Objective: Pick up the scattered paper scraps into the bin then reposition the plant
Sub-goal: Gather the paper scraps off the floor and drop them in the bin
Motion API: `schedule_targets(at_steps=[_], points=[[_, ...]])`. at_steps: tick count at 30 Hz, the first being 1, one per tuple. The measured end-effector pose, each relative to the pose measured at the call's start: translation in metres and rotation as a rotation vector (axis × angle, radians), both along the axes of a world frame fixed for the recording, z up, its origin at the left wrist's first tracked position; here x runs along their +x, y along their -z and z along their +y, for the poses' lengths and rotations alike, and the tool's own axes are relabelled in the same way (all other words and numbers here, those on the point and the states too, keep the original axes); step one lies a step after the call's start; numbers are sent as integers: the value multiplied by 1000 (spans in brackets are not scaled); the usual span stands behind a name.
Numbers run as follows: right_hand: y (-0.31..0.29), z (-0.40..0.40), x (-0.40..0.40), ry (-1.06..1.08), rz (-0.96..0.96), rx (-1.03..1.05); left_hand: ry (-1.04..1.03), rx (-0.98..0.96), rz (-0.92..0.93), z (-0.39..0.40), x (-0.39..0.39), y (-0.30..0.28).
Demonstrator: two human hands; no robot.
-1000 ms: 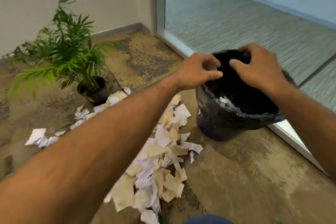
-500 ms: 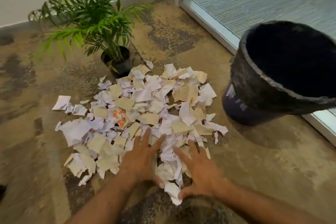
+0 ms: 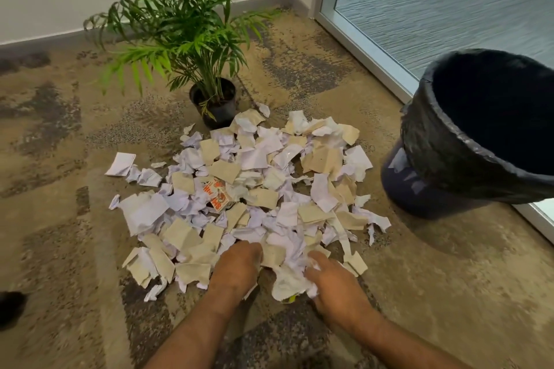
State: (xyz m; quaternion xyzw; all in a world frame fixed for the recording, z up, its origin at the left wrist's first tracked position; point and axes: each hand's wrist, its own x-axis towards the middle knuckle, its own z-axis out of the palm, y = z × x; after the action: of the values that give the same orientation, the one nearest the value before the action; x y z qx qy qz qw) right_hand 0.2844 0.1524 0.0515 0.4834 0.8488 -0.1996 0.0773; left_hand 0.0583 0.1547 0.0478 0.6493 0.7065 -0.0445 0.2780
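A wide heap of white and tan paper scraps (image 3: 251, 189) covers the carpet in the middle. A scrap with orange print (image 3: 216, 194) lies in it. At the heap's near edge, my left hand (image 3: 236, 269) curls its fingers into the scraps. My right hand (image 3: 332, 281) presses against a bunch of crumpled white paper (image 3: 289, 281) from the right, so the bunch sits between both hands. The black-lined bin (image 3: 443, 141) stands at the right, its mouth tilted toward me. A green palm in a small black pot (image 3: 214, 105) stands just behind the heap.
A glass partition with a metal frame (image 3: 359, 48) runs along the right behind the bin. A white wall with a grey skirting (image 3: 48, 37) closes the back. A dark object (image 3: 10, 305) shows at the left edge. Bare patterned carpet (image 3: 60, 159) lies left of the heap.
One second ago both hands hung over the bin's mouth. They came down onto the heap's near edge and have now drawn closer, fingers curling around a bunch of scraps.
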Motion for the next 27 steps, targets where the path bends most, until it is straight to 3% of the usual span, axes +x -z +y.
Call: schedule_targets(at_steps=[8,15,21,23,25,27], points=[[-57,24,22,404,449,-13,-387,172,-416,18,4,-60],[-193,70,63,552,809,77,-380,380,-756,86,49,-194],[-284,148,161,904,1042,495,-244,543,-1072,154,143,-295],[-298,171,192,988,931,550,-220,543,-1118,178,184,-309],[-303,192,216,1024,702,563,-205,479,-1168,198,225,-313],[-302,208,230,1064,553,449,-168,329,-1181,209,256,-311]])
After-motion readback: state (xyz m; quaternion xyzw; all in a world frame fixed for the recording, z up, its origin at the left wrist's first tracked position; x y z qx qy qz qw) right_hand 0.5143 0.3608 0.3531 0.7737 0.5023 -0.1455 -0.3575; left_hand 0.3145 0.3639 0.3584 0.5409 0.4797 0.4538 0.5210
